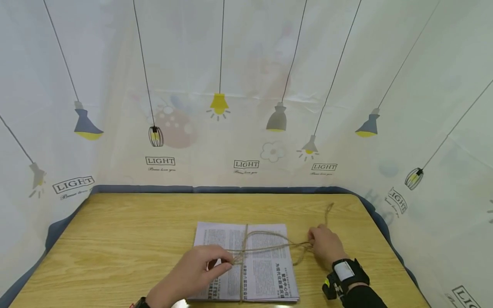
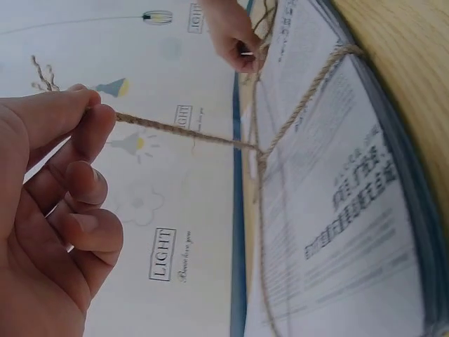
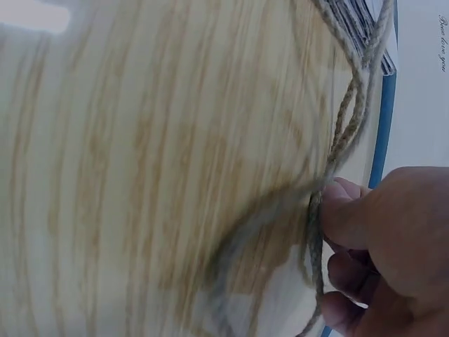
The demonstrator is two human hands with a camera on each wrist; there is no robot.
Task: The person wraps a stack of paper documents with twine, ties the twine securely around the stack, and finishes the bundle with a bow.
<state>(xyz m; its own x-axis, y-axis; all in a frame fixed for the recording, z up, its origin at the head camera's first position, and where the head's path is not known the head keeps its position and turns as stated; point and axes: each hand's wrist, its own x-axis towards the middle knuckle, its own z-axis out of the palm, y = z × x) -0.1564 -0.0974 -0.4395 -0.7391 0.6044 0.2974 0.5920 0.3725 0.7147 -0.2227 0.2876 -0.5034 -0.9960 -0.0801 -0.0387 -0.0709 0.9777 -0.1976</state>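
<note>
A stack of newspapers (image 1: 265, 273) lies on the table with twine (image 1: 244, 239) crossing over its top. My left hand (image 1: 200, 267) is over the stack's left part. In the left wrist view its thumb and index finger pinch a frayed end of the twine (image 2: 182, 131), which runs taut to a crossing on the papers. Right of the stack, my right hand (image 1: 327, 244) pinches several strands of the twine (image 3: 317, 232) between thumb and fingers, close over the table. A loose tail of twine stands out beyond that hand.
The wooden table (image 1: 127, 231) extends around the stack on both sides and behind it. At its back and sides hangs a pale curtain (image 1: 185, 171) printed with lamps. My right wrist wears a dark strapped device (image 1: 346, 273).
</note>
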